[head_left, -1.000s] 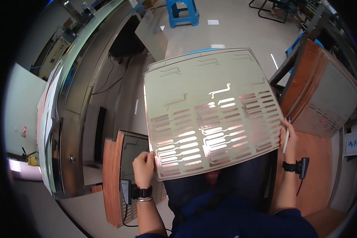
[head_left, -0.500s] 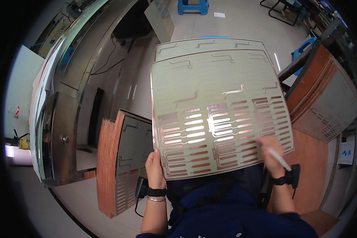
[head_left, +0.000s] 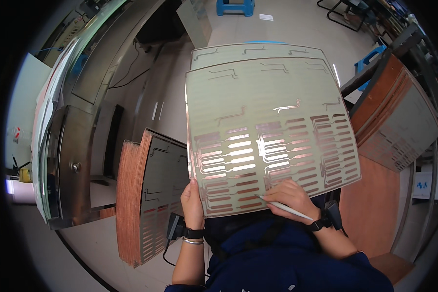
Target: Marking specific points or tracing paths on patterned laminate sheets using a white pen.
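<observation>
A large pale green circuit board panel (head_left: 277,92) with shiny copper traces lies tilted in front of me. Its lower left edge is gripped by my left hand (head_left: 192,207), with the thumb along the rim. My right hand (head_left: 293,198) is closed round a slim white pen-shaped tool (head_left: 297,212). The tool's dark tip points left and meets the copper bars near the panel's lower edge; whether it presses on them I cannot tell. Another similar panel (head_left: 258,50) shows behind the top edge of the first.
To the left, a thick stack of panels (head_left: 130,204) with copper-brown edges stands upright. More panels (head_left: 399,117) lean on a rack at the right, above a brown board (head_left: 370,209). A metal cabinet (head_left: 78,146) runs along the left. A blue stool (head_left: 235,7) stands far ahead.
My right hand has swung left and inward with the pen-shaped tool, from the panel's right side to its lower middle. My left hand keeps its grip on the edge.
</observation>
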A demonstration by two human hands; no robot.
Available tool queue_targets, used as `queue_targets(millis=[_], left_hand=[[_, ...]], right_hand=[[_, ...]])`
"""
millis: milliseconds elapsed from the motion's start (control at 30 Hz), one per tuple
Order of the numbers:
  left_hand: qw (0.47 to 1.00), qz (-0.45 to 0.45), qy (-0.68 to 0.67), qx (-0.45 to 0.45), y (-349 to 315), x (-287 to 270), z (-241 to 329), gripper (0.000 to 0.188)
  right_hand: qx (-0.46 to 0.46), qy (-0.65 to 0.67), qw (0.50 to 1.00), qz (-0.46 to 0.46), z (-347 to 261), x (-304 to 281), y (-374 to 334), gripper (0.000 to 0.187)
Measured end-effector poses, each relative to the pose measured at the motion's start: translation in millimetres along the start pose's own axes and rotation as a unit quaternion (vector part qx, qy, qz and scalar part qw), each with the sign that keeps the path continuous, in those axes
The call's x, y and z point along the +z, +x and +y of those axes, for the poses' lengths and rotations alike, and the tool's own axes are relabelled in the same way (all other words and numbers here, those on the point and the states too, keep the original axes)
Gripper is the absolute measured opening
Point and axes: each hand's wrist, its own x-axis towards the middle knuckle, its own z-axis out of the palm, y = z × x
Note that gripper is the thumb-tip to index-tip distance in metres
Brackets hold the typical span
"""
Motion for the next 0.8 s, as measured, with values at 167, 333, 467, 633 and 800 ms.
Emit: queue_targets(millis=[167,333,467,633,800], left_hand=[[1.0,-0.007,0.006,0.006,0.9,0.4,-0.7,0.041],[1.0,-0.001,0.012,0.003,-0.7,3.0,2.1,0.042],[1.0,0.002,0.012,0.002,-1.5,4.3,3.0,0.043],[1.0,0.006,0.018,-0.003,-0.6,4.1,2.4,0.043],[1.0,-0.003,0.015,0.001,1.4,1.7,3.4,0.043]], right_hand=[[-0.001,-0.017,1.0,-0.004,1.0,2.1,-1.1,0.027],[-0.002,-0.03,0.999,0.011,2.5,7.1,-1.0,0.027],[-0.003,-0.029,0.999,0.019,4.4,9.8,-1.9,0.027],[-0.003,-0.042,0.999,0.026,4.1,12.0,-1.4,0.026],[0.047,0.026,0.998,0.019,8.4,7.1,-3.5,0.023]])
